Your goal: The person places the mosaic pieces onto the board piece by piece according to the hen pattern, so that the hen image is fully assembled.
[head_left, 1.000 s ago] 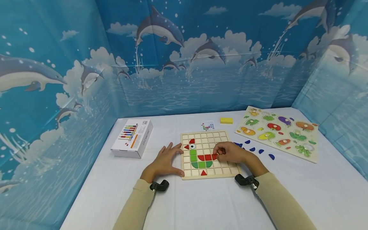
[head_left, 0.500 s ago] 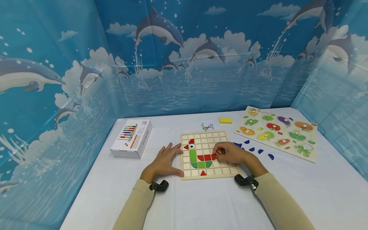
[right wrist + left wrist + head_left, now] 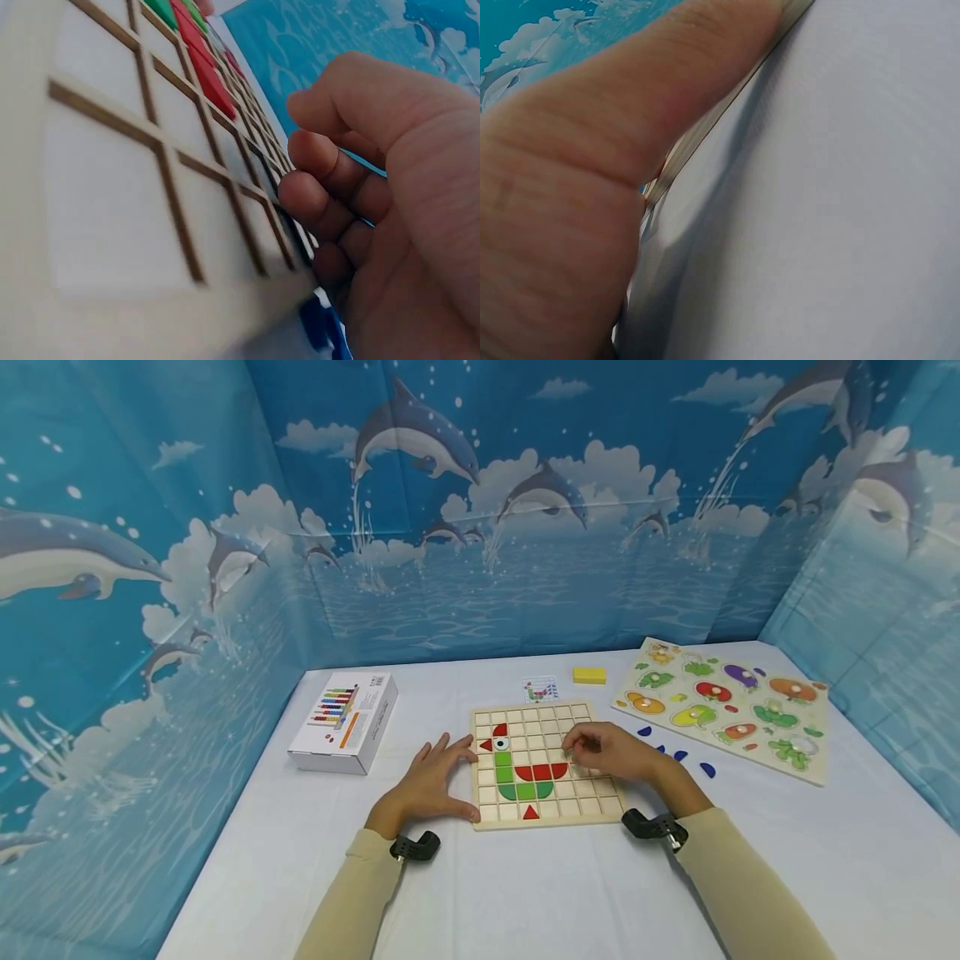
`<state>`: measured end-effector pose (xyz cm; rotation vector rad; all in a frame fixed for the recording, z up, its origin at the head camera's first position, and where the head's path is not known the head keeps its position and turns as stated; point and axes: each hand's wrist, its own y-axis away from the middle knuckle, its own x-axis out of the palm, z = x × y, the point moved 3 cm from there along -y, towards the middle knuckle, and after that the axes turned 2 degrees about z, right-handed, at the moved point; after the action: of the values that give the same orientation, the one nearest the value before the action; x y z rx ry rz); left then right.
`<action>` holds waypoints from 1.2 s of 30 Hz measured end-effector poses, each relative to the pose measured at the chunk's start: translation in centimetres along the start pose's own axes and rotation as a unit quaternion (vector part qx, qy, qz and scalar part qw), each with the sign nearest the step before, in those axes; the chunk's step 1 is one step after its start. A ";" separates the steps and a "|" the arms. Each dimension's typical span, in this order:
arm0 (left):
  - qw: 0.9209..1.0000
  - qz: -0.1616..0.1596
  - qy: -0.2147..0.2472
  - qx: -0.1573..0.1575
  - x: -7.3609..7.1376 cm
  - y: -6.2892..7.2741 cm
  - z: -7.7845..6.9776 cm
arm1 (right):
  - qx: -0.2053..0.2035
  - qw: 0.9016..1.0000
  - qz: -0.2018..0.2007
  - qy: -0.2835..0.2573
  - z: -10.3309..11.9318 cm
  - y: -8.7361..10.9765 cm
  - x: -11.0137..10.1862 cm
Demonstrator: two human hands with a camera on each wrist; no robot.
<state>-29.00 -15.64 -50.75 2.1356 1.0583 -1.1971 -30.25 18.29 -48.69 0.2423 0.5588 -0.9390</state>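
Note:
A wooden grid board [image 3: 551, 823] lies in front of me, with a bird-like figure of coloured tiles set in its squares. Green tiles [image 3: 503, 767] form the neck and belly, and a row of red tiles [image 3: 542, 772] runs above the belly. My left hand [image 3: 423, 783] rests at the board's left edge, fingers spread, thumb at the near corner. Over the board's right part hovers my right hand [image 3: 611, 752], its fingers loosely bent. In the right wrist view nothing shows between the thumb [image 3: 352, 94] and the fingertips. Blue half-round tiles [image 3: 708, 770] lie right of the board, partly hidden by that hand.
Behind the board lie a small pattern card [image 3: 540, 689] and a yellow block [image 3: 589, 676]. A vegetable puzzle board [image 3: 813, 770] takes up the back right. At the left stands a white box [image 3: 345, 718] with an abacus picture. Dolphin-print curtains [image 3: 480, 593] enclose the table.
My right hand has let go of the rightmost red tile and moved slightly right and away from me; the tile now shows fully in its square. The left hand has stayed put.

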 end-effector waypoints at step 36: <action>1.000 -0.002 -0.001 -0.004 0.1 0.0 -0.1 | 0.197 0.963 -0.130 0.131 -5.9 6.3 -8.5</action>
<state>-28.90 -15.52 -50.78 2.1263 1.0660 -1.1942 -31.13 30.39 -49.17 0.6705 0.6528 -1.2835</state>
